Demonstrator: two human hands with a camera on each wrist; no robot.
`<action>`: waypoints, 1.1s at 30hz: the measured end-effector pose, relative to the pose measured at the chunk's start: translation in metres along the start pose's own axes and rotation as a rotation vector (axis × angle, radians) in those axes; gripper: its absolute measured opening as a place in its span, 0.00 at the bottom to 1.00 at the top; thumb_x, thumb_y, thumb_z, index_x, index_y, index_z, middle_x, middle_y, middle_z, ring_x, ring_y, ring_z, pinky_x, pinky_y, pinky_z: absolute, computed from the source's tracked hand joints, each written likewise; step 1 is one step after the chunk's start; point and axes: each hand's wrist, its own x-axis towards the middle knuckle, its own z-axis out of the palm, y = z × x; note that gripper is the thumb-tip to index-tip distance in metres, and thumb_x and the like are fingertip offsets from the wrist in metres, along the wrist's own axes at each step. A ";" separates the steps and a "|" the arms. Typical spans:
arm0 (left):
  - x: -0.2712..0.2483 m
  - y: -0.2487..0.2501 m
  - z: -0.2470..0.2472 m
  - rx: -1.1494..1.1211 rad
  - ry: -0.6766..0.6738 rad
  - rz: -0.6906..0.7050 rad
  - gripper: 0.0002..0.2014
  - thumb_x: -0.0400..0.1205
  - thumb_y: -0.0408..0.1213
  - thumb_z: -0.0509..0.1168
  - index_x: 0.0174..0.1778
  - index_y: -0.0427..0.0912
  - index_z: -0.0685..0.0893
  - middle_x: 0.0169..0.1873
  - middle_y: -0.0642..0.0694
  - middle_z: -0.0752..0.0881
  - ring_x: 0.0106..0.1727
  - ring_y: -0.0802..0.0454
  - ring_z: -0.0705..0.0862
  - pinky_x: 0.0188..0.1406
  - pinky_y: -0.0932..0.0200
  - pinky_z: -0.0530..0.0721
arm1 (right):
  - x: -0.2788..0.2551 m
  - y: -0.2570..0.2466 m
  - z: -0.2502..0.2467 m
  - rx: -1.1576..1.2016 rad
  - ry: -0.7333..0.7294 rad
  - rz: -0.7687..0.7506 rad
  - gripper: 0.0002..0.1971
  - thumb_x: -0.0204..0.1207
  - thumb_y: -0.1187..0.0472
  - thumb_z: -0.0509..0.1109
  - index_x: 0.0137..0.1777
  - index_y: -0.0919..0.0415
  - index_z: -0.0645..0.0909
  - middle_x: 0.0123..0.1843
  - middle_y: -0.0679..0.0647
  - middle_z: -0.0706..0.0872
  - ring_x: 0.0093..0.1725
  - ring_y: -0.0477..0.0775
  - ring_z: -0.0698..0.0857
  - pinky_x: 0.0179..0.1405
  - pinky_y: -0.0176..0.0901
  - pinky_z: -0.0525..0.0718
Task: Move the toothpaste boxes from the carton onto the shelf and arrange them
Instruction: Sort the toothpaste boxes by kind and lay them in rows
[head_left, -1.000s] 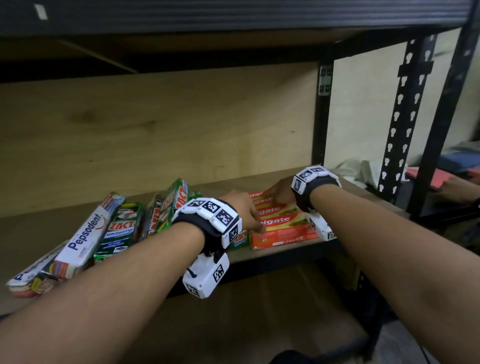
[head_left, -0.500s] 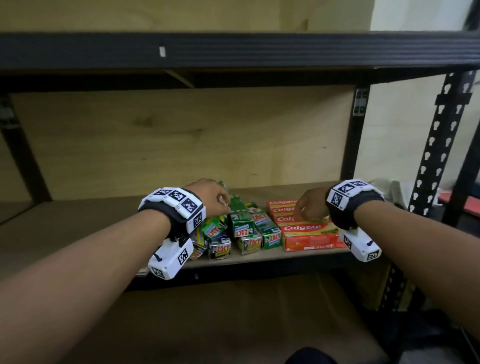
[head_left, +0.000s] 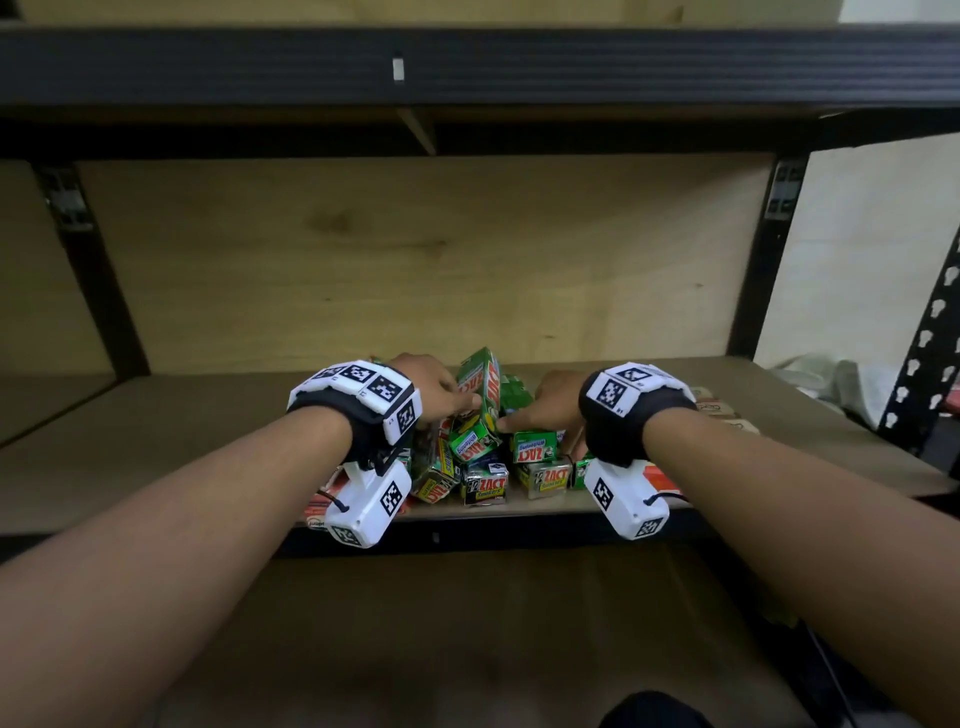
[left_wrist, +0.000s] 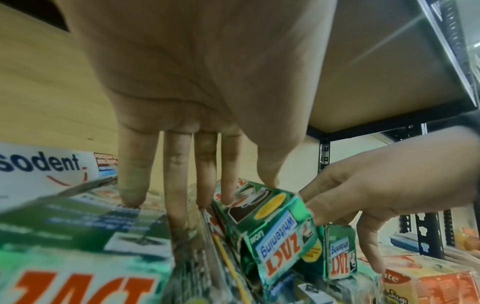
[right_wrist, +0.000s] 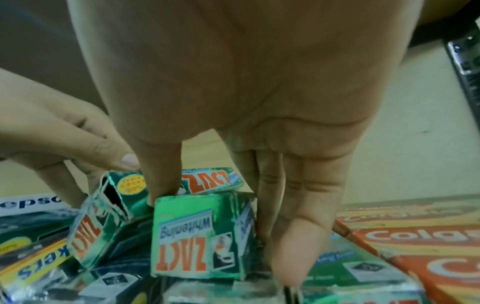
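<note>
Boxes of toothpaste crowd the wooden shelf (head_left: 208, 441) under both hands. Farthest left, the left wrist view alone shows a white box (left_wrist: 39, 170) reading "sodent", beyond the left little finger; the head view hides it behind the wrist. The left hand (head_left: 434, 387) reaches down with fingers straight, its fingertips (left_wrist: 228, 197) and thumb resting on a tilted green ZACT Whitening box (left_wrist: 272, 230), whose end flap gapes open in the right wrist view. Below that hand, the head view shows front-row box ends reading "ZACT Smokers" (head_left: 485, 486). Between the hands, a tall green ZACT box (head_left: 480, 384) stands leaning, seen clearly only from the head. The right hand (head_left: 550, 410) holds a second ZACT Whitening box (right_wrist: 200, 236), label upside down, thumb on its left top edge and fingers down its right side; this hold is hidden in the head view. Behind it lies another ZACT box (right_wrist: 210, 181). Right of the right hand lie flat red Colgate boxes (right_wrist: 415, 242), touching the green ones.
</note>
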 end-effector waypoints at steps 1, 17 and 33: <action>0.000 0.002 -0.001 0.020 -0.005 -0.004 0.27 0.80 0.69 0.57 0.53 0.52 0.89 0.41 0.49 0.90 0.46 0.49 0.88 0.44 0.60 0.82 | 0.001 0.001 0.001 0.078 -0.017 0.017 0.42 0.69 0.33 0.74 0.75 0.62 0.73 0.73 0.61 0.80 0.54 0.61 0.90 0.57 0.57 0.89; 0.014 0.031 0.008 0.061 -0.040 -0.022 0.28 0.72 0.74 0.61 0.45 0.50 0.74 0.36 0.52 0.73 0.35 0.50 0.72 0.35 0.57 0.70 | -0.025 0.031 -0.022 -0.024 0.166 -0.004 0.38 0.71 0.47 0.80 0.80 0.56 0.72 0.77 0.56 0.77 0.65 0.61 0.84 0.62 0.55 0.87; 0.014 0.038 0.011 -0.204 -0.017 -0.132 0.19 0.72 0.60 0.73 0.45 0.49 0.83 0.44 0.45 0.87 0.38 0.48 0.81 0.51 0.49 0.88 | -0.031 0.044 -0.011 -0.201 0.233 0.080 0.26 0.71 0.35 0.75 0.45 0.61 0.84 0.35 0.54 0.85 0.39 0.55 0.90 0.44 0.47 0.89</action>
